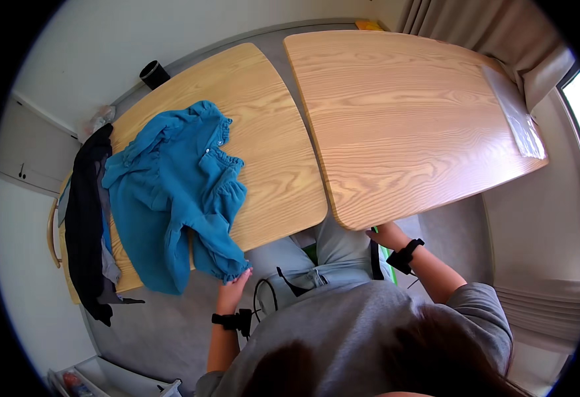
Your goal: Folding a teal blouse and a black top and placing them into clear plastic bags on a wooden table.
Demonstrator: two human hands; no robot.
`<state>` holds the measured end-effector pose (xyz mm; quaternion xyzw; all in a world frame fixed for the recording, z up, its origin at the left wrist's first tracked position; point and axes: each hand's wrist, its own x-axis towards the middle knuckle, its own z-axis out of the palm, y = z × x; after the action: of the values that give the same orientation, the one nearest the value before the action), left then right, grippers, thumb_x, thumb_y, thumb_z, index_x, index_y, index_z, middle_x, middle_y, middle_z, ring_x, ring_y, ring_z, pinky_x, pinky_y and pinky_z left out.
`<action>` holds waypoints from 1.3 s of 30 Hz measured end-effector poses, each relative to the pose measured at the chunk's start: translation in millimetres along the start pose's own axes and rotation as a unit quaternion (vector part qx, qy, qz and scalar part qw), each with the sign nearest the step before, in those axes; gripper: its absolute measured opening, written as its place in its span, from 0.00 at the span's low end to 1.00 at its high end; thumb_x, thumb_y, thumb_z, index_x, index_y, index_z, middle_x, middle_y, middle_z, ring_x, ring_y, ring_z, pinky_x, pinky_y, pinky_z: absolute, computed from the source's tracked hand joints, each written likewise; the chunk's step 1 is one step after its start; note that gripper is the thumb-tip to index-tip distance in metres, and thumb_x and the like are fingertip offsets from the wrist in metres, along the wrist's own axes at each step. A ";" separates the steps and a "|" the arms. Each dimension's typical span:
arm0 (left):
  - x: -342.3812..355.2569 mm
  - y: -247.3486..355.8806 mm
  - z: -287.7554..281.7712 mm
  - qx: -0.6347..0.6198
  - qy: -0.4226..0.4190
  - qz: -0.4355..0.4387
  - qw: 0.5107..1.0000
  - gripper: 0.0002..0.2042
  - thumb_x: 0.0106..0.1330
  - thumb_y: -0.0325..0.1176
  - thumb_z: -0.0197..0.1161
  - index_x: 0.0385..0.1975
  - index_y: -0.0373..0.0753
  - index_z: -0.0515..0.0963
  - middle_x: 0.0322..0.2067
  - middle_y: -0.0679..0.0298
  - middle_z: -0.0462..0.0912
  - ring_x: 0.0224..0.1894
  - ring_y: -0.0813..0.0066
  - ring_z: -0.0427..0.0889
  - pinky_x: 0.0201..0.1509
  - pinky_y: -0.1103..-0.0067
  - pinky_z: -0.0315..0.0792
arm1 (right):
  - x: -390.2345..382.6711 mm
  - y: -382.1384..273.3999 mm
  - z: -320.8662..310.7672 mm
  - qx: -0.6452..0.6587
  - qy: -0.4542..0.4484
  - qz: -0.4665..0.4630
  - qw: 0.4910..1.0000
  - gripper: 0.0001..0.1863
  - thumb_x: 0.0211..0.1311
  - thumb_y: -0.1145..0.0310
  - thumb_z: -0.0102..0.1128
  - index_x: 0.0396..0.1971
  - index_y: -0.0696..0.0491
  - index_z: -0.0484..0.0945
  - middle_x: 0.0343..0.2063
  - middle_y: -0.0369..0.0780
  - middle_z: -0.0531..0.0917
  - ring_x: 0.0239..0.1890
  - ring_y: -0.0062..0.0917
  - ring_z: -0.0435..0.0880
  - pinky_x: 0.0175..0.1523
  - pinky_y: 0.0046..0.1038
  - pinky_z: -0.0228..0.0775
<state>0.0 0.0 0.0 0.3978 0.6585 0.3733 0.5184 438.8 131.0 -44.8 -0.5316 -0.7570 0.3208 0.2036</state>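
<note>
Left hand [235, 288], grip pinched closed on the blue garment [164, 178]; right hand [390, 236] near the table [422, 126], grip unclear.

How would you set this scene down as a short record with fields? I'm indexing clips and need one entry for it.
Left hand: at the gathered cuff of the blue garment; grip partly hidden
Right hand: by the near edge of the right table; nothing visibly held
Blue garment: lying on the left table, one sleeve reaching past its near edge
Dark clothing: at the left table's left end
Clear plastic: right side of right table
</note>
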 end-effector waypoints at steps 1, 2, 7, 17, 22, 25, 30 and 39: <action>-0.3 13.1 4.5 -0.022 -0.021 0.032 0.999 0.15 0.66 0.32 0.55 0.50 0.33 0.69 0.41 0.60 0.77 0.40 0.77 0.76 0.47 0.80 0.70 | -2.8 -22.9 -8.3 0.047 -0.082 0.015 0.995 0.21 0.56 0.63 0.61 0.49 0.54 0.74 0.49 0.50 0.76 0.52 0.35 0.75 0.55 0.32 0.66; 2.0 25.2 11.7 -0.058 -0.051 0.082 0.994 0.17 0.66 0.34 0.54 0.52 0.33 0.68 0.41 0.60 0.77 0.39 0.78 0.76 0.45 0.81 0.70 | -4.9 -46.0 -12.7 0.100 -0.156 0.011 0.983 0.19 0.56 0.65 0.60 0.47 0.55 0.74 0.49 0.49 0.76 0.51 0.37 0.76 0.55 0.31 0.67; 13.5 68.7 53.1 -0.050 -0.256 0.058 0.964 0.21 0.68 0.38 0.53 0.56 0.35 0.64 0.41 0.62 0.75 0.39 0.78 0.74 0.46 0.81 0.68 | 6.7 -143.8 8.1 0.361 -0.272 -0.033 0.891 0.25 0.64 0.57 0.53 0.55 0.58 0.66 0.48 0.43 0.77 0.53 0.29 0.74 0.58 0.29 0.63; -1.8 78.4 58.8 -0.360 -0.082 -0.008 0.929 0.20 0.67 0.52 0.50 0.37 0.36 0.67 0.32 0.65 0.73 0.24 0.79 0.65 0.30 0.83 0.60 | 50.3 -194.0 45.5 0.673 -0.123 0.171 0.709 0.20 0.62 0.55 0.56 0.40 0.59 0.75 0.37 0.42 0.81 0.40 0.24 0.79 0.48 0.24 0.68; 8.4 79.5 42.5 -0.532 0.000 -0.028 0.846 0.17 0.66 0.48 0.53 0.28 0.39 0.66 0.23 0.67 0.67 0.20 0.83 0.61 0.26 0.84 0.57 | 48.3 -192.0 39.0 0.671 -0.148 0.159 0.709 0.20 0.61 0.55 0.58 0.40 0.59 0.75 0.34 0.41 0.81 0.37 0.22 0.79 0.44 0.22 0.69; 10.7 76.7 43.8 -0.451 0.063 -0.003 0.890 0.17 0.65 0.44 0.54 0.18 0.41 0.64 0.17 0.70 0.64 0.17 0.83 0.59 0.23 0.85 0.55 | 45.9 -192.2 36.1 0.666 -0.158 0.158 0.712 0.19 0.61 0.56 0.58 0.39 0.58 0.76 0.35 0.41 0.82 0.36 0.21 0.79 0.43 0.21 0.69; 4.6 76.7 43.3 -0.451 0.047 -0.003 0.891 0.09 0.66 0.39 0.54 0.26 0.44 0.66 0.17 0.71 0.65 0.17 0.85 0.60 0.23 0.85 0.55 | 42.1 -188.1 37.2 0.671 -0.170 0.151 0.705 0.18 0.60 0.57 0.59 0.40 0.57 0.77 0.36 0.40 0.82 0.36 0.20 0.79 0.42 0.20 0.69; -42.1 114.3 37.6 -0.071 -0.123 0.052 0.989 0.16 0.67 0.41 0.53 0.38 0.32 0.77 0.23 0.69 0.76 0.23 0.84 0.71 0.28 0.86 0.64 | 21.1 -190.5 -65.8 0.327 -0.332 -0.016 0.884 0.16 0.63 0.61 0.56 0.38 0.60 0.81 0.36 0.39 0.83 0.41 0.21 0.80 0.47 0.23 0.71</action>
<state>58.6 10.9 112.7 0.4368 0.5401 0.3939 0.6019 345.6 124.8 135.1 -0.2845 -0.6410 0.7047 0.1075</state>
